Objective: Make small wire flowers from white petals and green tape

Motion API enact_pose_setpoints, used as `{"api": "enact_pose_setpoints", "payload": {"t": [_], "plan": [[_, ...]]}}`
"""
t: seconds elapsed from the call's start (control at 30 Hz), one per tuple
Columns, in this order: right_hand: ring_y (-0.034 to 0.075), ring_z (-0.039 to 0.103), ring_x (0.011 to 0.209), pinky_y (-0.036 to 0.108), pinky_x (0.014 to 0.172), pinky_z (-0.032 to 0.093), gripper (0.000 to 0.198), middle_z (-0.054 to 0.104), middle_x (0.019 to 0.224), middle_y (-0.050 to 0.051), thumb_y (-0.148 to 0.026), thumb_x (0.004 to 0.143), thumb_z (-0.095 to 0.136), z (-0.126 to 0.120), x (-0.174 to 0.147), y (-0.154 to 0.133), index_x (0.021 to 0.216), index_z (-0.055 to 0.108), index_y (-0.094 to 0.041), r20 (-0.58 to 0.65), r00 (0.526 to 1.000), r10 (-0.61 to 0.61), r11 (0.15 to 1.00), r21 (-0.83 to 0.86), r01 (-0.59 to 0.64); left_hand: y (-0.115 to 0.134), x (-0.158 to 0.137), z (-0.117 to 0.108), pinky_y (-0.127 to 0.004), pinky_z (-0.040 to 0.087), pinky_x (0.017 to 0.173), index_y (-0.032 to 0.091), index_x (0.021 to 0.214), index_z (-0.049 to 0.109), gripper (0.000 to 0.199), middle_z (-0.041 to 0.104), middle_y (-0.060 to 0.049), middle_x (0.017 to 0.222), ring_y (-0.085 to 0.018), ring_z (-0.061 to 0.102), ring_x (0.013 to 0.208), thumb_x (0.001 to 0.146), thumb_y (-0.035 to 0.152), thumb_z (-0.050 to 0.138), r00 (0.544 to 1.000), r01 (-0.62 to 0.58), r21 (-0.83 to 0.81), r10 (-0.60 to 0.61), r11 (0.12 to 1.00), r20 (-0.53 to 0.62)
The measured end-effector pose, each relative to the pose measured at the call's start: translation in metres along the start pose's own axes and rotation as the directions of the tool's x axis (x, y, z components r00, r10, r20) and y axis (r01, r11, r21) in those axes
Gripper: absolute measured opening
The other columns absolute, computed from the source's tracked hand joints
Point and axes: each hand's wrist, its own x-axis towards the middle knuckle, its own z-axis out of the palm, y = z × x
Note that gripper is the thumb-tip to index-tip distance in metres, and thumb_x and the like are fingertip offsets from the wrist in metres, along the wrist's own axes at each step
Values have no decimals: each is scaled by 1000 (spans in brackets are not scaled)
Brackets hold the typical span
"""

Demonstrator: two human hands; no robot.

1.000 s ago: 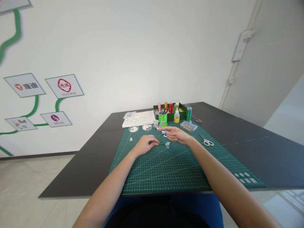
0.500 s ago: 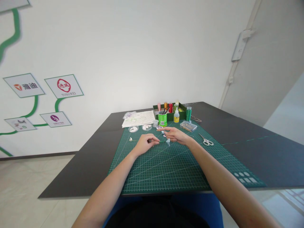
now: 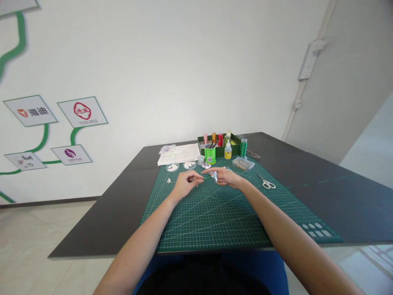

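My left hand is closed in a pinch on a thin green stem held above the green cutting mat. At the stem's right end is a pale bluish-white artificial flower. My right hand is beside that flower, its index finger stretched left along the stem toward my left fingertips. Its other fingers are bent behind the flower; whatever they grip is hidden. A small white flower lies on the mat left of my left hand.
Behind my hands are dishes of white pieces, a green can with dark-handled tools, a glue bottle and a tray of thread spools. A clear case and scissors lie to the right. White padded sheets lie back left.
My right hand has lowered slightly and its fingers have closed in around the flower. The flower has moved up and slightly left. My left hand has shifted slightly left, still pinching the stem.
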Motion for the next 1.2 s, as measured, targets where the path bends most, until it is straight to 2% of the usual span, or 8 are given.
{"api": "enact_pose_setpoints", "payload": {"t": [0.23,0.47,0.63,0.83,0.93,1.07,1.2], "plan": [[5,18,36,17,36,12,47,26,44,-13,-21,77,61,-2,4,8,123,60,-11,58,998,-12,1000,-16,12,0,0,-1,-22,46,56,14,81,72,23,64,-1,65,-10,57,55,75,35,77,999,10,-2,-10,1000,-53],[4,15,36,16,35,12,39,25,45,-14,-28,79,66,0,5,10,114,61,-12,39,999,6,1000,-3,-6,2,2,-2,-22,45,53,14,82,71,28,64,-1,61,-11,56,53,73,40,77,994,45,-5,-46,999,-99],[4,16,37,17,34,12,42,24,46,-14,-31,80,68,1,4,9,117,61,-12,62,998,11,1000,-23,-10,2,3,-2,-22,44,53,14,81,69,27,62,0,59,-10,55,52,72,38,77,991,45,-19,-47,999,-124],[4,16,38,17,36,13,46,22,47,-14,-36,84,64,3,1,5,123,60,-11,77,997,30,998,-54,-26,3,3,-2,-22,47,56,13,91,70,28,64,-2,69,-11,57,59,73,34,77,989,46,-73,-55,996,-136],[5,16,39,18,38,14,45,21,47,-13,-38,86,62,1,0,5,122,62,-10,108,993,38,997,-77,-29,0,3,-4,-23,48,57,14,98,73,31,66,-4,76,-11,57,61,76,35,75,990,32,-31,-36,999,-136],[5,17,41,18,39,14,44,22,48,-12,-39,87,61,0,-1,4,122,63,-11,140,990,27,996,-92,-14,-5,3,-6,-23,47,56,16,96,75,27,67,-6,82,-11,57,61,79,36,72,991,0,47,7,999,-136],[5,16,41,19,39,14,45,22,48,-12,-39,88,61,1,-3,1,122,63,-11,146,989,28,995,-97,-14,-7,4,-7,-23,46,55,16,93,75,26,69,-6,85,-11,56,58,78,37,72,988,8,56,1,998,-157]]}}
